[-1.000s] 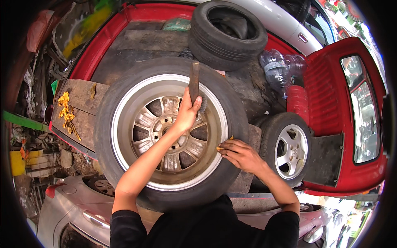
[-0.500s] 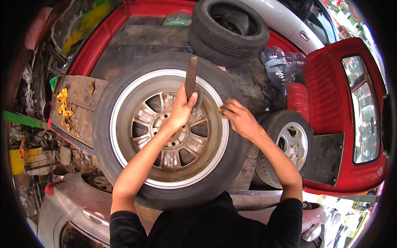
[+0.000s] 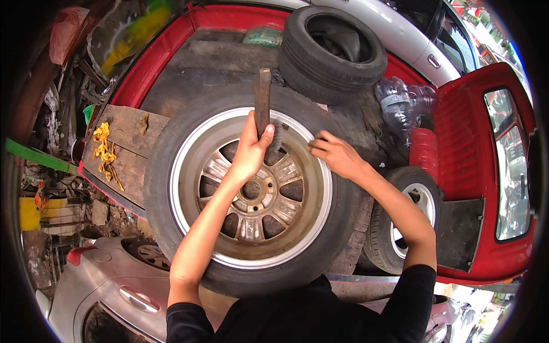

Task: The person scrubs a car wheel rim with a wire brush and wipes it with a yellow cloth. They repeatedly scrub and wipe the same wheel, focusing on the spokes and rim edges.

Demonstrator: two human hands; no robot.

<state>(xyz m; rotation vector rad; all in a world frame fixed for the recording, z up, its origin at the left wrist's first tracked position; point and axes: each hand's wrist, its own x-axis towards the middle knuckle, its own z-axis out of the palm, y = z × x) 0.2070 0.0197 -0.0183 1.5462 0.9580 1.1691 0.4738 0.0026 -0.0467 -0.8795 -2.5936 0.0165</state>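
A large wheel lies flat before me, its black tyre [image 3: 162,177] around a dirty alloy rim [image 3: 250,231] with a bright silver lip. Over the rim's upper part, my left hand [image 3: 250,151] is closed around a scrubbing brush [image 3: 262,94]. The brush has a worn wooden back, and its dark bristles face right. At the right side of the silver lip, my right hand [image 3: 338,158] is closed in a pinch. Whatever its fingertips may hold is too small and blurred to name.
Behind the wheel stand stacked tyres [image 3: 320,77]. Clear plastic bottles [image 3: 396,103] and a smaller wheel [image 3: 383,228] are to the right, by the red truck cab [image 3: 469,171]. Yellow scraps [image 3: 103,150] lie on boards at left. A silver car [image 3: 106,274] stands close by.
The whole scene has shifted slightly right and down in the picture. My right hand has turned a little at the lip; my left keeps its grip on the scrubbing brush.
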